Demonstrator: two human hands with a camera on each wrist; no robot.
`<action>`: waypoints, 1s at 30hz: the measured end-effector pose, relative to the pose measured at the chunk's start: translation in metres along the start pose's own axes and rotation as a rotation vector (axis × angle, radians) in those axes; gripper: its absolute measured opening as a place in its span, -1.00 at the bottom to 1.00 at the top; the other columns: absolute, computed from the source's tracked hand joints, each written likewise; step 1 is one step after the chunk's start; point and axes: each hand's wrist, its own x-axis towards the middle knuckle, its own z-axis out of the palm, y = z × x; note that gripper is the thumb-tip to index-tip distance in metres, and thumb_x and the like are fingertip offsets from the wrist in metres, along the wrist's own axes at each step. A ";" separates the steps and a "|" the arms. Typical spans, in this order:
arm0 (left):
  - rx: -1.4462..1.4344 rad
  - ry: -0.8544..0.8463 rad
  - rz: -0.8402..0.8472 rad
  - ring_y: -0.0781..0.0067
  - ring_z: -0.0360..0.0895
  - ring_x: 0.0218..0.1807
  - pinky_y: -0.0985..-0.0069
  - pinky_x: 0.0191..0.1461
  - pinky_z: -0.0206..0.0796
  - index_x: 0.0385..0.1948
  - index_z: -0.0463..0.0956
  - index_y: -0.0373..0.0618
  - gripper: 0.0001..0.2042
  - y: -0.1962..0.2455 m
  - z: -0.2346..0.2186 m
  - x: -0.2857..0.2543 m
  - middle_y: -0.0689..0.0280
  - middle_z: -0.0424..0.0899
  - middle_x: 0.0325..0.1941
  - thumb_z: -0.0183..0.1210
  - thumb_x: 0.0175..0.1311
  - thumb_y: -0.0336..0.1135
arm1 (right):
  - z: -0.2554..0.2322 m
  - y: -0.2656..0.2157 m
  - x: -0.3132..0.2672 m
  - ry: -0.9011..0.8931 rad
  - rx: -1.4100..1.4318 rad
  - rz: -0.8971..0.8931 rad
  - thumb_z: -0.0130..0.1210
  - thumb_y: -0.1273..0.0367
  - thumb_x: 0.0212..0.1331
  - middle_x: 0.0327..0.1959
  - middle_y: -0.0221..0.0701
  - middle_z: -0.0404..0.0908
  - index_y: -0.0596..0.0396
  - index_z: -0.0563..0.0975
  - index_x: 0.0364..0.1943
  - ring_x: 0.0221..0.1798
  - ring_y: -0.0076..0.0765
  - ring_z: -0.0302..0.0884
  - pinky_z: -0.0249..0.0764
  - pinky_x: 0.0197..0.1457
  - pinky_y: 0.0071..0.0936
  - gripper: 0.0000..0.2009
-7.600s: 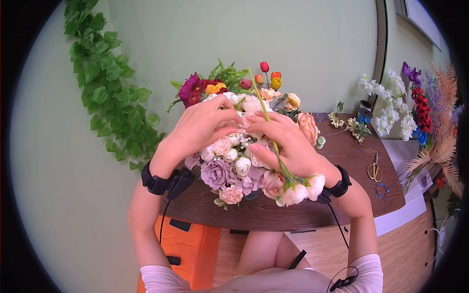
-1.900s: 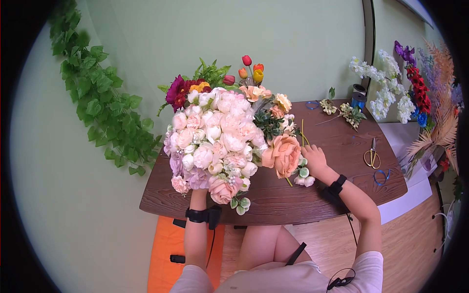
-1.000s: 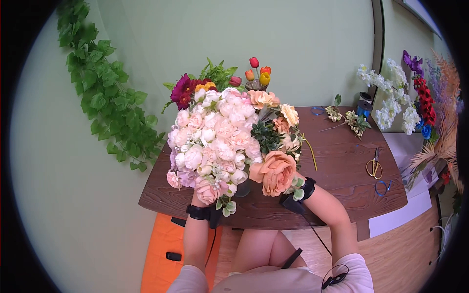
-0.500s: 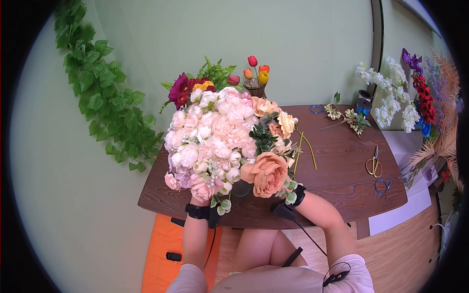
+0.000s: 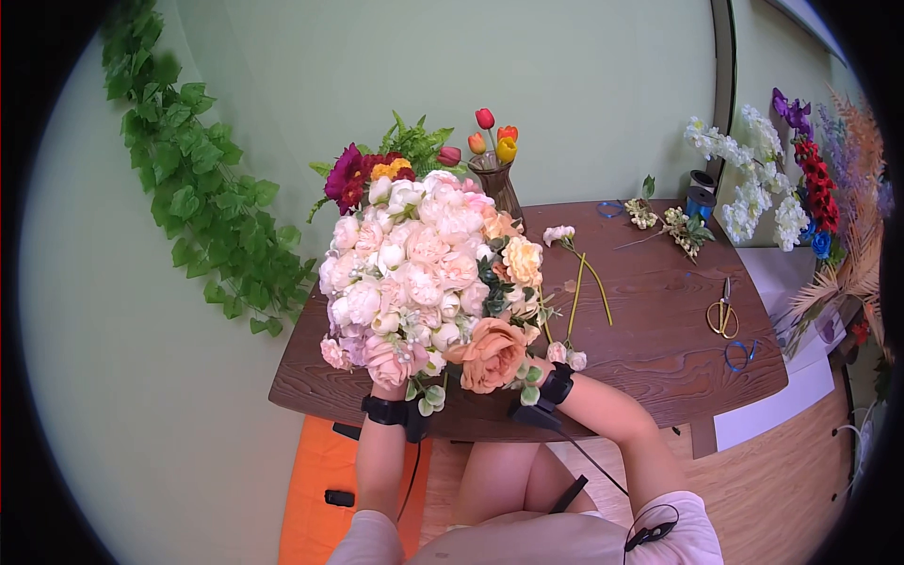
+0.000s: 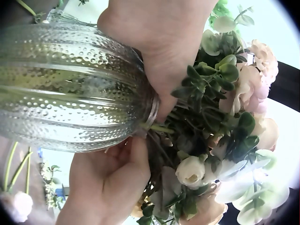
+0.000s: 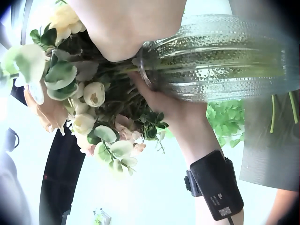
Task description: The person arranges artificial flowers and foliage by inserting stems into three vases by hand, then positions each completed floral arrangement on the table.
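A full bouquet of pale pink and white artificial flowers stands at the table's front. Its stems run into a ribbed clear glass vase, which the flowers hide in the head view. My left hand grips the vase at its neck, thumb by the rim. From the other side my right hand holds the same neck, fingers curled behind the glass. A large peach rose hangs at the bouquet's front right, above my right wrist. White buds and green leaves spread just past the rim.
Loose green stems with small pink-white blooms lie right of the bouquet. Gold-handled scissors and a blue ring of ribbon lie farther right. Behind stand a brown vase with tulips and a blue spool.
My right hand has left the loose stems and come in under the bouquet. Over the last second the bouquet's right side has shifted left, uncovering the brown vase and loose flowers.
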 end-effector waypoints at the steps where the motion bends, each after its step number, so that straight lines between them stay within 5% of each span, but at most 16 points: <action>1: 0.006 0.003 0.006 0.31 0.49 -0.17 0.38 -0.08 0.34 -0.08 0.36 -0.11 -0.66 0.000 -0.001 0.001 0.21 0.52 -0.19 0.04 0.10 -0.22 | 0.002 0.000 0.003 0.000 0.001 -0.003 0.18 0.35 0.00 -0.05 -0.36 0.35 0.07 0.29 0.03 -0.05 -0.30 0.37 0.33 0.01 -0.43 -0.52; 21: 0.071 0.081 0.078 0.30 0.49 -0.19 0.37 -0.10 0.34 -0.08 0.35 -0.09 -0.66 -0.009 0.003 0.000 0.22 0.51 -0.19 0.02 0.11 -0.19 | 0.015 -0.067 0.051 0.326 0.164 0.424 0.01 0.34 0.12 -0.05 -0.24 0.39 0.18 0.36 -0.07 -0.04 -0.24 0.42 0.40 0.01 -0.42 -0.69; 23: 0.067 0.085 0.081 0.30 0.49 -0.19 0.37 -0.10 0.35 -0.08 0.35 -0.09 -0.66 -0.009 0.005 -0.004 0.22 0.51 -0.19 0.02 0.12 -0.19 | 0.005 -0.078 0.061 0.367 0.173 0.472 -0.01 0.34 0.14 -0.04 -0.22 0.40 0.19 0.37 -0.08 -0.04 -0.23 0.43 0.41 0.01 -0.42 -0.70; 24: 0.065 0.088 0.081 0.30 0.49 -0.19 0.37 -0.10 0.35 -0.08 0.35 -0.09 -0.66 -0.010 0.007 -0.004 0.22 0.51 -0.19 0.02 0.12 -0.19 | -0.014 -0.107 0.017 0.387 0.179 0.499 -0.02 0.34 0.14 -0.04 -0.22 0.40 0.19 0.37 -0.09 -0.04 -0.23 0.43 0.42 0.01 -0.42 -0.71; 28: 0.056 0.101 0.074 0.30 0.49 -0.20 0.37 -0.10 0.35 -0.08 0.35 -0.08 -0.66 -0.016 0.007 -0.005 0.22 0.51 -0.19 0.02 0.12 -0.18 | -0.027 -0.104 0.048 0.449 0.188 0.588 -0.04 0.33 0.16 -0.04 -0.20 0.41 0.21 0.38 -0.11 -0.04 -0.22 0.44 0.43 0.02 -0.42 -0.72; 30: 0.055 0.113 0.070 0.29 0.49 -0.20 0.37 -0.11 0.35 -0.08 0.35 -0.08 -0.66 -0.015 0.014 -0.006 0.22 0.51 -0.19 0.01 0.12 -0.18 | -0.079 -0.099 0.033 -0.001 -0.753 0.591 0.10 0.31 -0.01 -0.03 -0.08 0.38 0.21 0.44 -0.19 -0.01 -0.09 0.43 0.41 0.03 -0.36 -0.68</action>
